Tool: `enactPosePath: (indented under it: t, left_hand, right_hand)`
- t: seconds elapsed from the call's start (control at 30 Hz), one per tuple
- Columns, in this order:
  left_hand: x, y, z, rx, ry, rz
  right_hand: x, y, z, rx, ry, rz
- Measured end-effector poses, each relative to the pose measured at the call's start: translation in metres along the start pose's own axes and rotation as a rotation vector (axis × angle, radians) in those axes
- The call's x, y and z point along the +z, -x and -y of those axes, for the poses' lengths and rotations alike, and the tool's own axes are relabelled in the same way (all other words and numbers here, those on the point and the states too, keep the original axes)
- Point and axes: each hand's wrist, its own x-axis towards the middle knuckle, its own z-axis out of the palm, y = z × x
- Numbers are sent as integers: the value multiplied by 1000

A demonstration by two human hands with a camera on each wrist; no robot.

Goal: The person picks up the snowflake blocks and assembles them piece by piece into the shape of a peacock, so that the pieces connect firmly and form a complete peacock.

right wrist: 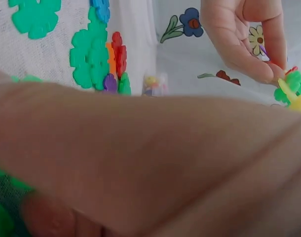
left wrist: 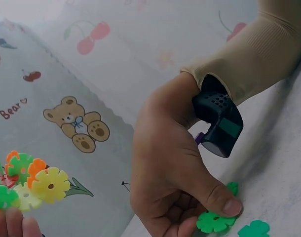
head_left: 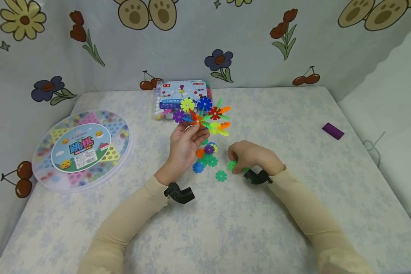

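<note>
My left hand (head_left: 185,146) pinches a joined cluster of notched plastic snowflake discs (head_left: 215,113) in several colours, held up above the table. To its right, my right hand (head_left: 255,155) is low at the tabletop, and its thumb and curled fingers pinch a green snowflake disc (left wrist: 215,222). The palm side of that hand is mostly hidden. Between the hands, loose snowflake discs (head_left: 210,160) in green, blue, orange and purple lie in a small heap. One green disc (head_left: 220,176) lies apart at the near side.
A round Chinese checkers case (head_left: 123,160) lies at the left of the table. Behind the left hand is a clear plastic box (head_left: 166,89) with a blue printed label. A purple rectangular piece (head_left: 333,131) lies at the far right, near a pale cord (head_left: 373,146).
</note>
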Motion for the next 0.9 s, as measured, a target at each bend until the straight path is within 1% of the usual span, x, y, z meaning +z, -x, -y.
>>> enactPosePath:
  t: [0.07,0.13,0.2,0.23,0.3,0.37,0.4,0.47,0.53,0.6,0.67,0.73,0.8,0.9]
  left_hand:
    - [0,0,0,1,-4,1]
    - [0,0,0,-1,-13,-5]
    - [0,0,0,-9,-33,-16]
    - [0,0,0,-13,-47,-22]
    - [0,-1,1,-25,-80,-31]
    - [-1,-1,2,-33,-122,-31]
    - [-1,-1,2,-35,-144,-27]
    - [-1,-1,3,-30,-191,-12]
    - [-2,0,4,-16,-244,10]
    - [-2,1,5,0,-294,36]
    - [-2,1,5,22,-341,60]
    - [-2,2,6,44,-377,75]
    - [-2,2,7,75,-420,85]
    - [-2,3,9,132,-497,93]
  right_hand:
    - [-3,1,-4,-38,-45,4]
    - [-7,4,-9,-85,-112,-5]
    - [-14,8,-15,-116,-179,-43]
    - [-18,12,-17,-121,-206,-76]
    - [-26,20,-22,-106,-260,-174]
    - [-33,27,-25,-75,-331,-305]
    - [-36,31,-26,-57,-377,-376]
    - [-41,37,-28,-44,-508,-513]
    - [-44,42,-26,-75,-641,-614]
    - [-45,47,-23,-125,-780,-669]
    - [-45,51,-19,-180,-889,-686]
    - [-45,55,-14,-212,-975,-680]
    - [-45,57,-9,-222,-1031,-652]
    - [-46,58,-4,-206,-1073,-583]
